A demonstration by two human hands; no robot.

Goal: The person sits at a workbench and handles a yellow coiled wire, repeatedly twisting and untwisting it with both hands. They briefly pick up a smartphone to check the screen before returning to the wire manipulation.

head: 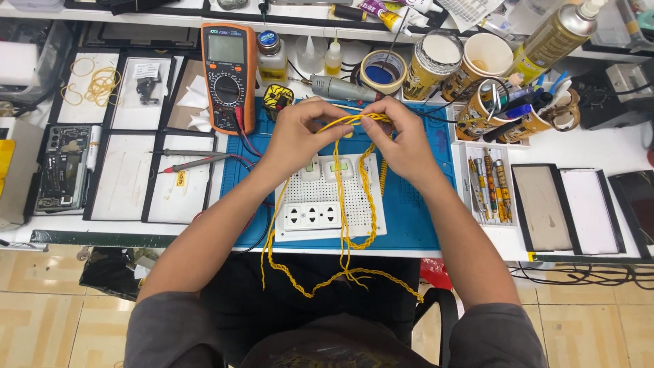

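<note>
Both hands pinch a bundle of twisted yellow wire above a blue work mat. My left hand grips the strands from the left, and my right hand grips them from the right, fingertips almost meeting. Long braided lengths hang down over a white perforated board with a white socket strip and two switches, then dangle past the desk edge above my lap.
An orange multimeter with red probe leads stands left of the mat. Shallow trays and a bare circuit board lie at left. Tape roll, cans, cups of tools and spray cans crowd the back; screwdriver tray at right.
</note>
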